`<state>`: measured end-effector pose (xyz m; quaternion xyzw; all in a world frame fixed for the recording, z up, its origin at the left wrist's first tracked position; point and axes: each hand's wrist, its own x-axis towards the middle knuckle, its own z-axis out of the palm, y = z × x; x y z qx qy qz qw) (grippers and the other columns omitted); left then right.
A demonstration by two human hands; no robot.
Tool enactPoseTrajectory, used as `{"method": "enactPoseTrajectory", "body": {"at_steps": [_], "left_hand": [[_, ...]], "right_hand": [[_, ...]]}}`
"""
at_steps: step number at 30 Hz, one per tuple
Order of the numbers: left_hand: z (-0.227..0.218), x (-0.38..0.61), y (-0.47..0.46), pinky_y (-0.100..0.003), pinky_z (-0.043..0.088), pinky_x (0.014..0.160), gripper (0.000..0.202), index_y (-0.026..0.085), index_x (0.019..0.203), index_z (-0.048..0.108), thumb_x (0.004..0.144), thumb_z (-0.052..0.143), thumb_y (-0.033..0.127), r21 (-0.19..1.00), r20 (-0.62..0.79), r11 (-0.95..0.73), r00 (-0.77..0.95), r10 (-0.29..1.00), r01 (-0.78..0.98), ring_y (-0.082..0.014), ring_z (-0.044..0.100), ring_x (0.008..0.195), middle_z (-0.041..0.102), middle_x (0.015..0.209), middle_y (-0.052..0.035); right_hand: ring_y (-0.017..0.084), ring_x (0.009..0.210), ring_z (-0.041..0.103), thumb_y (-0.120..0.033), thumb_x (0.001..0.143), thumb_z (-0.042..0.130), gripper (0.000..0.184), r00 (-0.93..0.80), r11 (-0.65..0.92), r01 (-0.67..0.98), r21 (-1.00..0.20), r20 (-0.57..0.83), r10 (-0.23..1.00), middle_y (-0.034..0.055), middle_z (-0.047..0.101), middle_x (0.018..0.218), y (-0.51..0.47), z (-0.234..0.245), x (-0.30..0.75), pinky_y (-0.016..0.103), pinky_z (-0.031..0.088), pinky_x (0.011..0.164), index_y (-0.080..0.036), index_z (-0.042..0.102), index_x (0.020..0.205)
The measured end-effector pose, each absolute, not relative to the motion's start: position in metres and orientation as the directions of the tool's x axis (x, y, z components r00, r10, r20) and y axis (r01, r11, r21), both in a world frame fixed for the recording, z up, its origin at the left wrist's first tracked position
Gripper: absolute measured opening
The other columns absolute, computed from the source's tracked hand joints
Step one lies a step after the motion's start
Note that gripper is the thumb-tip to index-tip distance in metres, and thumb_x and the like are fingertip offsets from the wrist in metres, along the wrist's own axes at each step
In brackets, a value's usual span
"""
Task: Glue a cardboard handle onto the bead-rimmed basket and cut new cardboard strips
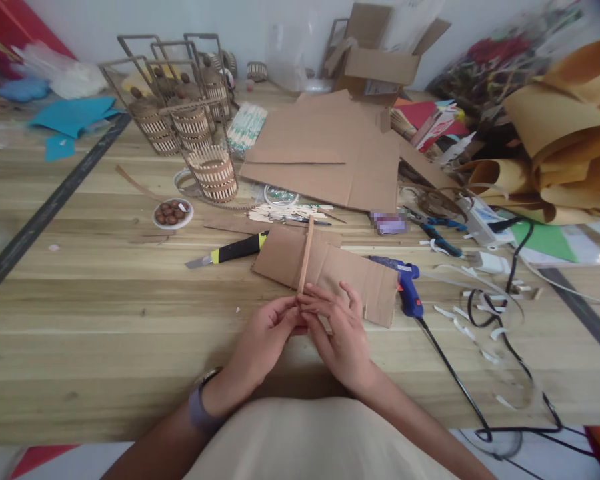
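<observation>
A narrow brown strip (pixel 307 257), whose material I cannot make out, points away from me. My left hand (pixel 263 340) has its fingers closed around the strip's near end. From the other side my right hand (pixel 337 333) pinches that same end, its outer fingers raised a little. The fingers hide the end itself. Under and beyond the strip lie cardboard pieces (pixel 355 277) on the wooden table (pixel 130 347). To their left rests a utility knife (pixel 237 250) with its blade out. A blue hot glue gun (pixel 409 287) lies on its side to their right.
Several stick-sided baskets (pixel 215 175) with tall handles stand at the back left, near a bowl of brown beads (pixel 173 213). Large cardboard sheets (pixel 325 147) lie behind. Pliers (pixel 440 240), a power strip (pixel 487 223), loose cables (pixel 450 373) and brown paper rolls (pixel 560 133) crowd the right.
</observation>
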<state>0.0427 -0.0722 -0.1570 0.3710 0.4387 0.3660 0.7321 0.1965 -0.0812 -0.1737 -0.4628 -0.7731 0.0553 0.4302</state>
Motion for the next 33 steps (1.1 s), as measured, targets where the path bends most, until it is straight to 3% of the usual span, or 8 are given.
{"method": "enactPoseTrajectory", "body": {"at_steps": [8, 17, 24, 33], "left_hand": [[-0.1572, 0.0424, -0.0747, -0.035, 0.057, 0.090, 0.039, 0.017, 0.114, 0.072, 0.088, 0.067, 0.045, 0.877, -0.359, 0.450, 0.391, 0.847, -0.169, -0.0208, 0.073, 0.094, 0.078, 0.099, -0.0077], [-0.1581, 0.0440, -0.0738, -0.034, 0.056, 0.086, 0.043, 0.016, 0.106, 0.072, 0.084, 0.069, 0.053, 0.869, -0.372, 0.459, 0.368, 0.852, -0.186, -0.0215, 0.070, 0.093, 0.077, 0.101, -0.0082], [-0.1555, 0.0418, -0.0735, -0.033, 0.055, 0.084, 0.039, 0.016, 0.107, 0.072, 0.087, 0.064, 0.048, 0.904, -0.356, 0.413, 0.332, 0.873, -0.115, -0.0206, 0.070, 0.090, 0.076, 0.104, -0.0080], [-0.1582, 0.0432, -0.0760, -0.032, 0.056, 0.079, 0.035, 0.015, 0.107, 0.072, 0.087, 0.061, 0.042, 0.901, -0.372, 0.425, 0.349, 0.860, -0.090, -0.0199, 0.071, 0.083, 0.077, 0.091, -0.0076]], "right_hand": [[0.021, 0.104, 0.075, -0.011, 0.098, 0.049, 0.017, -0.099, 0.497, 0.642, -0.584, 0.579, 0.809, -0.0021, 0.079, 0.090, -0.0796, -0.1700, 0.1989, 0.051, 0.035, 0.114, -0.027, 0.054, 0.101], [0.020, 0.102, 0.075, -0.013, 0.098, 0.052, 0.014, -0.176, 0.560, 0.637, -0.530, 0.607, 0.775, -0.0003, 0.079, 0.093, -0.0815, -0.1713, 0.1987, 0.047, 0.035, 0.112, -0.026, 0.055, 0.103], [0.020, 0.107, 0.074, -0.013, 0.096, 0.059, 0.012, -0.209, 0.574, 0.671, -0.470, 0.623, 0.754, 0.0010, 0.080, 0.100, -0.0802, -0.1725, 0.1974, 0.046, 0.032, 0.115, -0.025, 0.057, 0.098], [0.020, 0.100, 0.076, -0.010, 0.097, 0.052, 0.016, -0.143, 0.543, 0.658, -0.521, 0.622, 0.770, -0.0008, 0.079, 0.091, -0.0803, -0.1723, 0.1991, 0.048, 0.034, 0.113, -0.025, 0.055, 0.100]]}}
